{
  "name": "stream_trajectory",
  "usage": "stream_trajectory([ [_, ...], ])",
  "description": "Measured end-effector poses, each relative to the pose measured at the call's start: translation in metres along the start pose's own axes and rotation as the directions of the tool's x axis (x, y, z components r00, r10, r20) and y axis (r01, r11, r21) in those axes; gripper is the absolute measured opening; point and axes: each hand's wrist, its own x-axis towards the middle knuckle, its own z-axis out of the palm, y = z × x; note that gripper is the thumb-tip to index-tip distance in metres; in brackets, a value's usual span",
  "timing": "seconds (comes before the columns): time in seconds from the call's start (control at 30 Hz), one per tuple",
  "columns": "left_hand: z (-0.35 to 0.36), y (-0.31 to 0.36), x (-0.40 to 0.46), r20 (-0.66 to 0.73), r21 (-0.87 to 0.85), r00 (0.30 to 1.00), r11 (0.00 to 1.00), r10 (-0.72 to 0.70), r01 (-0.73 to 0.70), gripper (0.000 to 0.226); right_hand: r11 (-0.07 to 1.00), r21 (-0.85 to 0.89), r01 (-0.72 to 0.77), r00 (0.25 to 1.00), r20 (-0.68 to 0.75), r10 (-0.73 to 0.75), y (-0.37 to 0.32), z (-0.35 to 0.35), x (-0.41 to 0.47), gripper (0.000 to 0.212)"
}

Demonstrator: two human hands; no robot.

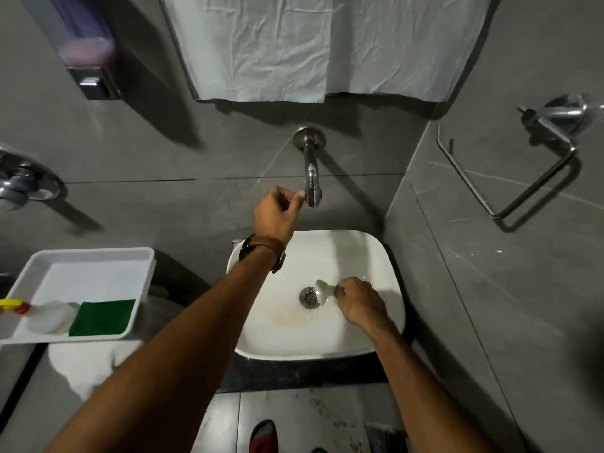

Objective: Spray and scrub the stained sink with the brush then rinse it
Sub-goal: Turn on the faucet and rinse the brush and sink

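Note:
A white square sink (379,253) sits below a chrome wall tap (312,178). A faint orange stain (294,317) lies on the basin floor, left of the metal drain (309,295). My right hand (359,302) is inside the basin, closed on a small brush (323,287) whose white head rests just right of the drain. My left hand (277,214), with a brown-strapped watch on the wrist, reaches up and pinches the tap near its spout end. A white spray bottle (49,317) with a yellow and red nozzle lies in the tray at left.
A white tray (98,256) stands left of the sink and also holds a green scouring pad (103,317). A soap dispenser (85,50) hangs at top left, a metal towel ring (510,178) on the right wall, and a sheet of paper (327,44) above the tap.

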Motion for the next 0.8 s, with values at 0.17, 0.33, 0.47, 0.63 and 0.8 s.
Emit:
stream_trajectory([
  [0.17,-0.067,-0.049,-0.009,-0.173,0.042,0.98,0.994,-0.094,0.102,0.037,0.995,0.022,0.099,0.995,-0.033,-0.099,-0.045,0.003,-0.001,0.031],
  [0.33,-0.156,-0.097,-0.01,-0.376,0.097,0.911,0.97,-0.171,0.222,0.042,0.959,0.021,0.284,0.958,-0.038,-0.283,-0.131,0.022,0.0,0.03],
  [0.47,-0.232,-0.144,-0.006,-0.526,0.088,0.822,0.947,-0.219,0.308,0.042,0.914,0.019,0.405,0.914,0.005,-0.405,-0.219,0.058,0.006,0.031],
  [0.63,-0.323,-0.211,0.004,-0.633,0.03,0.723,0.925,-0.277,0.38,0.043,0.861,-0.009,0.509,0.858,0.077,-0.507,-0.332,0.128,0.014,0.031],
  [0.8,-0.392,-0.291,0.011,-0.697,-0.009,0.632,0.886,-0.338,0.464,0.043,0.82,-0.001,0.572,0.812,0.142,-0.566,-0.428,0.216,0.03,0.032],
])
